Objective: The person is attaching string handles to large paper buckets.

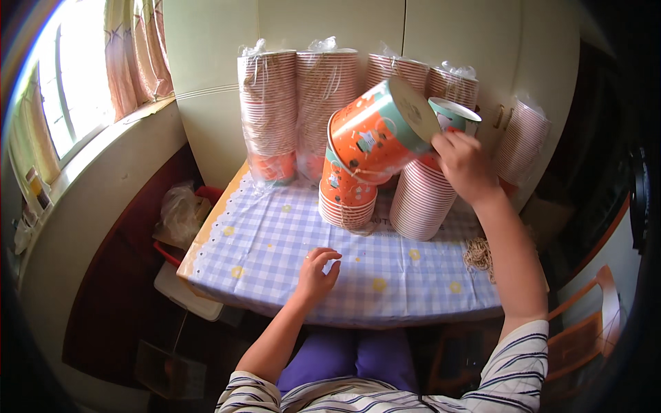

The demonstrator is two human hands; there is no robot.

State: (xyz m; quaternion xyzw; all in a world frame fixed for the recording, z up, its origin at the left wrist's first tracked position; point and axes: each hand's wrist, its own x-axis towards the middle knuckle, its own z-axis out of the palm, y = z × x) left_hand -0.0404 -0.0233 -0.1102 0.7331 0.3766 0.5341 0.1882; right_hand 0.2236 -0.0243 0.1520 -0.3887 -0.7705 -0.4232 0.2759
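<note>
My right hand grips an orange paper bucket with a teal band by the edge of its base. The bucket is tilted, base up to the right and mouth down to the left. Just below it stands a short stack of matching paper buckets, rims downward. To its right, under my right hand, rises a taller stack of buckets with close striped rims, topped by a teal base. My left hand is over the near part of the table, empty, thumb and fingers apart.
Several tall bucket stacks in clear plastic line the back of the table against pale cabinet doors. A bundle of twine lies at the right on the checked tablecloth. A wooden chair stands at right, a plastic bag at left.
</note>
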